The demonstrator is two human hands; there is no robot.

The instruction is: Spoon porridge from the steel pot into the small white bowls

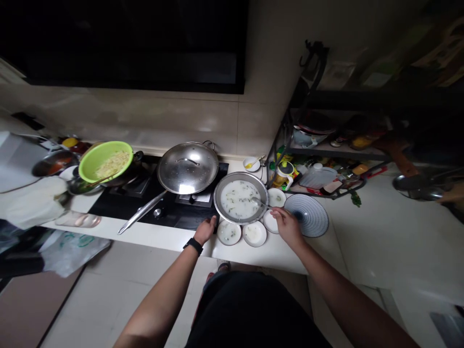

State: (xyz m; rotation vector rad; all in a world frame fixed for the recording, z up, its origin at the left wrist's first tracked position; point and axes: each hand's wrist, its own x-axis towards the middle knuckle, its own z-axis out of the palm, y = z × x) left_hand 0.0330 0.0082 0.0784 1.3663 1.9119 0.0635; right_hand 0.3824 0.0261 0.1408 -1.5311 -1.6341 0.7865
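Observation:
My right hand (288, 226) is closed around the handle of a metal spoon (258, 202), whose head dips into a wide steel basin (218, 209). White, milky soup (237, 198) with green bits fills much of the basin. My left hand (206, 230), below a wrist with a black band, is beside the basin's lower left side, by a small bowl (229, 233); its fingers are mostly hidden. Another small bowl (254, 234) with pale soup stands in front of the basin. At its right are two more, one bowl (277, 198) with soup and one bowl (270, 221) partly behind my right hand.
A lidded steel pan (188, 169) sits on the black stove (170, 217), its long handle (141, 212) reaching over the front edge. Left stands a green colander (85, 169) of shredded food. A patterned plate (313, 217) and a rack (337, 153) of bottles are at right.

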